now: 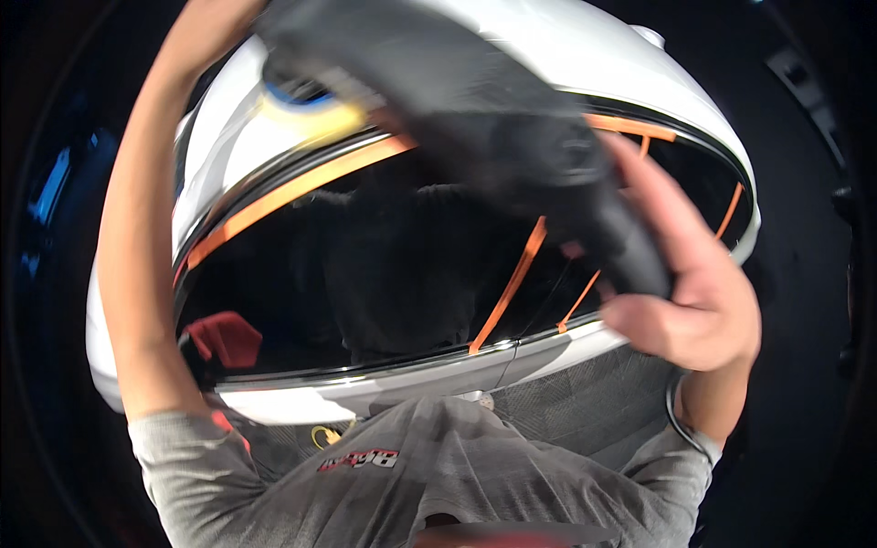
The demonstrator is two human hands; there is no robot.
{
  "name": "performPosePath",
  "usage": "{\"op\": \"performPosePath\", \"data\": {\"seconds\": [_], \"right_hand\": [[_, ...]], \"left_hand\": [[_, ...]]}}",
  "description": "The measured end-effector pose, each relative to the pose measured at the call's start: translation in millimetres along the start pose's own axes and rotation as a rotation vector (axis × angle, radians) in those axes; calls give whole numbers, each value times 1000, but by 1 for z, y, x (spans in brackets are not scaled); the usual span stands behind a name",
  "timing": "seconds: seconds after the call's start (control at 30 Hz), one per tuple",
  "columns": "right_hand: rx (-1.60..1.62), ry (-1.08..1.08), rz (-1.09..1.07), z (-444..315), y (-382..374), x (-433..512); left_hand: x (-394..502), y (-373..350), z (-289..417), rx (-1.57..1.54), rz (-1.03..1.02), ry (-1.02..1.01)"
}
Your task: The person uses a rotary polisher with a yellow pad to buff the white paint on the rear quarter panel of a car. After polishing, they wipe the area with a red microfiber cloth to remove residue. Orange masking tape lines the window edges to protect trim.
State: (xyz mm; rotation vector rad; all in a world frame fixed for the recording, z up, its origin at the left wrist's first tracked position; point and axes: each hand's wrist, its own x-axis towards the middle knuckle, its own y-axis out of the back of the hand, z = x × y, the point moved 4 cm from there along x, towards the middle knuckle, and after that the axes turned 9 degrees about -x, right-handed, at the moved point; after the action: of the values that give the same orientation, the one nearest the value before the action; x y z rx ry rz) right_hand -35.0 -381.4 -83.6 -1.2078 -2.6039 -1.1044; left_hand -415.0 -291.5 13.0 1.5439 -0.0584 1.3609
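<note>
A black power polisher [493,89], blurred, slants across the upper middle above a white car. Its yellow foam pad [315,127] and blue backing plate [301,101] are at the roof's edge, above the side windows. My right hand [699,308] is wrapped around the polisher's rear handle. My left hand [229,17] reaches to the polisher's head at the top edge; its fingers are hidden or out of frame. Orange masking tape [301,195] follows the upper window trim, below the pad. The white roof [575,41] curves away behind the tool.
Dark side windows [404,274] reflect my torso. More orange tape strips [510,284] cross the glass. A red shape [229,339] shows at the lower left window. A black cord [678,418] passes over my right arm. Below are a yellow cord [327,436] and grey textured flooring [569,404].
</note>
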Motion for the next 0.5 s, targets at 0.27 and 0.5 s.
{"op": "performPosePath", "data": {"seconds": [0.27, 0.5], "right_hand": [[222, -124, -301, -7, -36, 0], [319, -63, -80, 0, -18, -49]], "left_hand": [[-59, 31, -72, -891, 442, 583], [-1, -41, -19, -1201, 523, 565]]}}
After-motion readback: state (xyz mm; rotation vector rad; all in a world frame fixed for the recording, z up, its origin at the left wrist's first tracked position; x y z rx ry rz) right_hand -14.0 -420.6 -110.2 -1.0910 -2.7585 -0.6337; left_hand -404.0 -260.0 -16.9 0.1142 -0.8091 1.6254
